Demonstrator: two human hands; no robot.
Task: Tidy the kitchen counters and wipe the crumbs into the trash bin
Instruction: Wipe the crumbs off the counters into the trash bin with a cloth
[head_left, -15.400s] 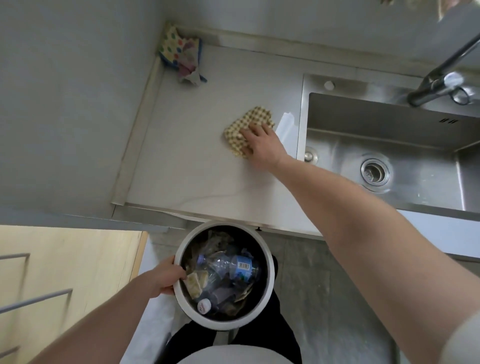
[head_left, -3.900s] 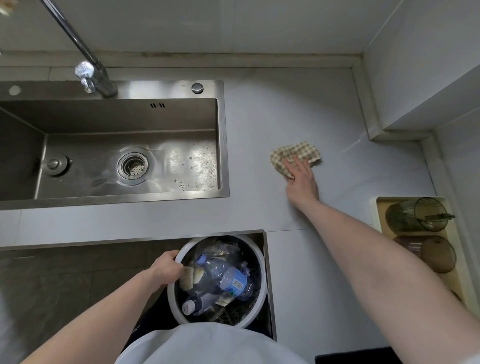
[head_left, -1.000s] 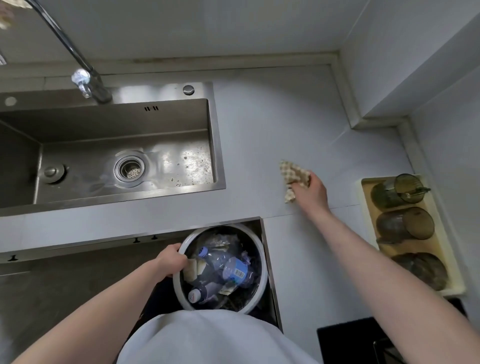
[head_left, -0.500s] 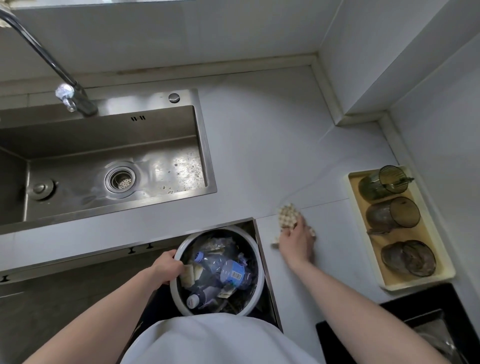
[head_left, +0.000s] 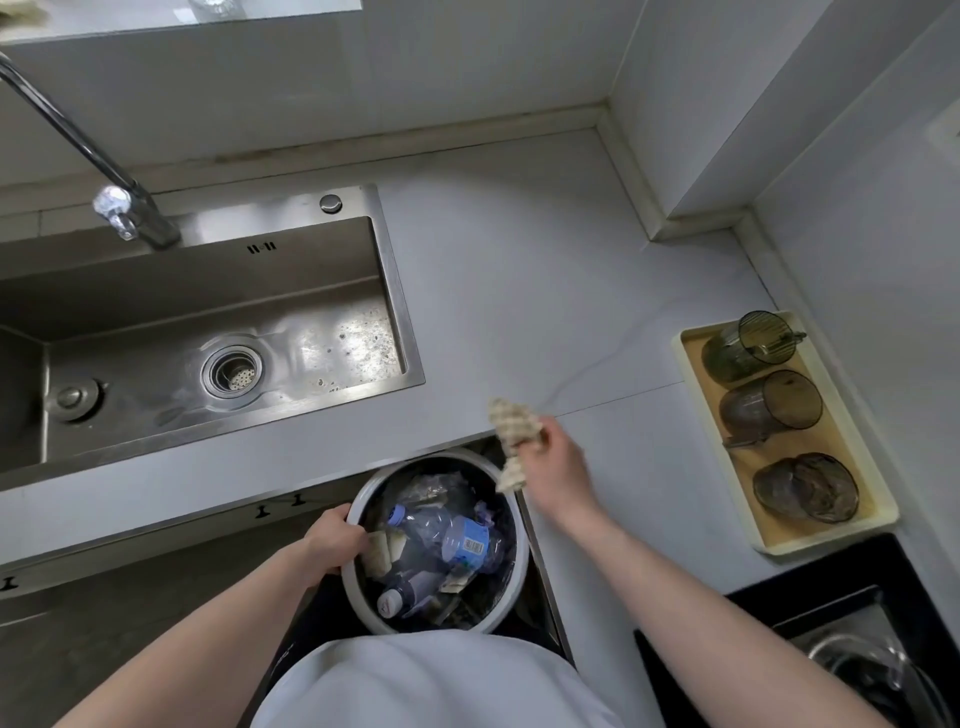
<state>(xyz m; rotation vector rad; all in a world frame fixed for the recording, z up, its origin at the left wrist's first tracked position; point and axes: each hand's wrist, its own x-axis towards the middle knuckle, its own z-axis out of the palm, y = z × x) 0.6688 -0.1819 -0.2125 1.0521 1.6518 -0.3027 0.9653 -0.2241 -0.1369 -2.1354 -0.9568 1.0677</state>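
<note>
My right hand (head_left: 553, 473) holds a bunched beige checked cloth (head_left: 511, 431) just above the counter's front edge, with one end dangling over the right rim of the trash bin. The round white trash bin (head_left: 358, 577) is held below the counter edge, with plastic bottles and wrappers inside. My left hand (head_left: 335, 540) grips its left rim. The pale grey counter (head_left: 519, 291) stretches from the sink to the right wall.
A steel sink (head_left: 208, 332) with a faucet (head_left: 130, 213) lies to the left. A cream tray (head_left: 878, 499) with three tinted glass cups lying on it sits by the right wall. A black hob (head_left: 691, 670) with a pot (head_left: 883, 670) is at the lower right.
My right hand dragged the cloth across the counter toward the front edge, then lifted it off the surface to the bin's rim. The left hand kept hold of the bin.
</note>
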